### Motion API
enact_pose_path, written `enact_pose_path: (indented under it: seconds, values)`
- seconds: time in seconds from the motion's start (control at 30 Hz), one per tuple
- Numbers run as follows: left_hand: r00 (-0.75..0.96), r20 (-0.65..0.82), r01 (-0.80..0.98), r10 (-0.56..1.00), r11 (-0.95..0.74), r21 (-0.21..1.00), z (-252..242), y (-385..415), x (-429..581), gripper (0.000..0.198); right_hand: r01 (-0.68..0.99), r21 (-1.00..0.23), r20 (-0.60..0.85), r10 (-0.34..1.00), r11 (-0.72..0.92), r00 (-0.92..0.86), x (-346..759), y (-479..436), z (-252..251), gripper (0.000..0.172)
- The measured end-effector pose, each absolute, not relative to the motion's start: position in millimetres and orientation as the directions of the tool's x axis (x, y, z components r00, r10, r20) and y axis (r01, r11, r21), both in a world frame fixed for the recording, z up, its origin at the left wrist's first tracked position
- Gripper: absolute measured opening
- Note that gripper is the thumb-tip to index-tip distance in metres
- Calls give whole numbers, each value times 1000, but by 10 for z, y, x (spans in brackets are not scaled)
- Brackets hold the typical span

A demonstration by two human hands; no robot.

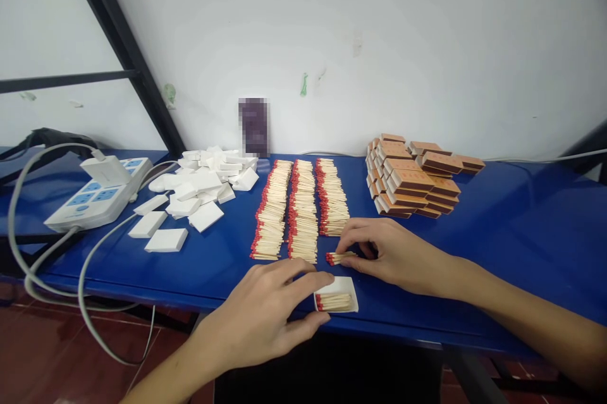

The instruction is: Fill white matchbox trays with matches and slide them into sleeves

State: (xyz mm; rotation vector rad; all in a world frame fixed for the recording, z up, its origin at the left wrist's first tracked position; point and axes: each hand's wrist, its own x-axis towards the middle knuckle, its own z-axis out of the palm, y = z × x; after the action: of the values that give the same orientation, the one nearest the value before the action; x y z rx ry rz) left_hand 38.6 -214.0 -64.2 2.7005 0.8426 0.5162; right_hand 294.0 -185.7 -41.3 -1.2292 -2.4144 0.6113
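My left hand rests at the near edge of the blue table, its index finger and thumb pinching the left side of a small white tray half filled with red-tipped matches. My right hand lies just behind that tray, fingers closed on a small bundle of matches lying on the table. Three long rows of loose matches stretch away right behind both hands.
A heap of empty white inner trays lies at the left. Stacked brown matchbox sleeves sit at the back right. A white power strip with grey cables occupies the far left. A white wall closes the back.
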Motion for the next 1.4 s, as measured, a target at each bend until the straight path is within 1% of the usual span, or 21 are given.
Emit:
enact_pose_path:
  seconds: [0.23, 0.4, 0.47, 0.63, 0.77, 1.1, 1.3, 1.4]
  values:
    - [767, 256, 493, 588, -796, 352, -637, -2148, 383, 35, 670, -546, 91, 831, 502, -549, 2926, -1853, -395, 19]
    - [765, 252, 496, 593, -792, 356, -630, -2152, 383, 33, 700, -433, 107, 803, 568, -586, 2966, -1868, -425, 21]
    - [766, 255, 493, 590, -794, 355, -635, -2149, 385, 33, 692, -422, 125, 794, 585, -595, 2974, -1876, -436, 20]
    - [763, 267, 492, 588, -797, 349, -648, -2143, 385, 33, 641, -471, 153, 771, 607, -618, 2948, -1879, -423, 21]
    - [767, 257, 491, 588, -796, 353, -647, -2144, 377, 33, 639, -495, 144, 781, 589, -608, 2928, -1868, -413, 21]
    - [766, 261, 490, 587, -797, 353, -657, -2145, 380, 35, 634, -498, 131, 774, 591, -619, 2938, -1869, -423, 20]
    - [769, 248, 490, 590, -792, 365, -662, -2136, 377, 34, 648, -488, 99, 775, 585, -624, 2962, -1890, -459, 24]
    - [770, 247, 489, 589, -792, 366, -655, -2131, 381, 34, 621, -493, 115, 753, 609, -648, 2971, -1894, -474, 24]
